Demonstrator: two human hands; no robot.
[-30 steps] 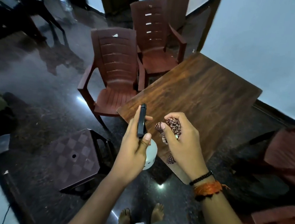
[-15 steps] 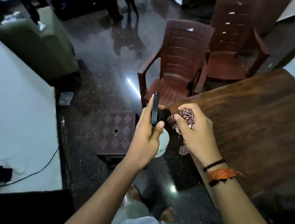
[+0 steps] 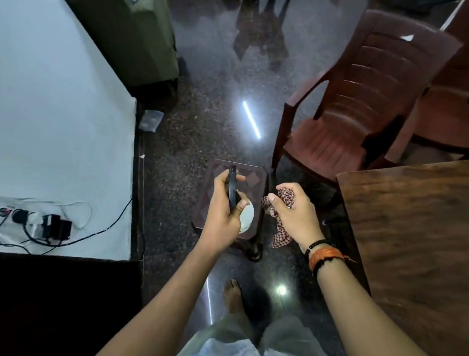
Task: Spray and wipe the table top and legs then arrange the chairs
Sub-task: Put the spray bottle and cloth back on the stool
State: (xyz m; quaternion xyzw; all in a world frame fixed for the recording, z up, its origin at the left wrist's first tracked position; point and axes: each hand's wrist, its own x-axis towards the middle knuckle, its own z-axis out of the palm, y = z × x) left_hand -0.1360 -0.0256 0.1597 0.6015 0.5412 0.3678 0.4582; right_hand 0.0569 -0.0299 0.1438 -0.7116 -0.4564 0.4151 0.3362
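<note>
Dark glossy floor (image 3: 204,113) underfoot. Left hand (image 3: 224,205) wrapped tight round spray bottle (image 3: 243,215), right hand (image 3: 292,207) fisted on checkered cloth (image 3: 279,232). Table (image 3: 420,220) off right, near corner just beside cloth, looking dry. Chairs (image 3: 354,108) pulled out; probably everything left.

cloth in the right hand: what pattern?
Red-and-white checked cloth, bunched in the right hand; head view only.

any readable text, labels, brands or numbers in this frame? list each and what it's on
None readable.
Spray bottle in the left hand: no label shows.
Checked cloth in the right hand: pattern only.
White patch on the chair back: too small to read.
Power strip: markings blurred.
</note>
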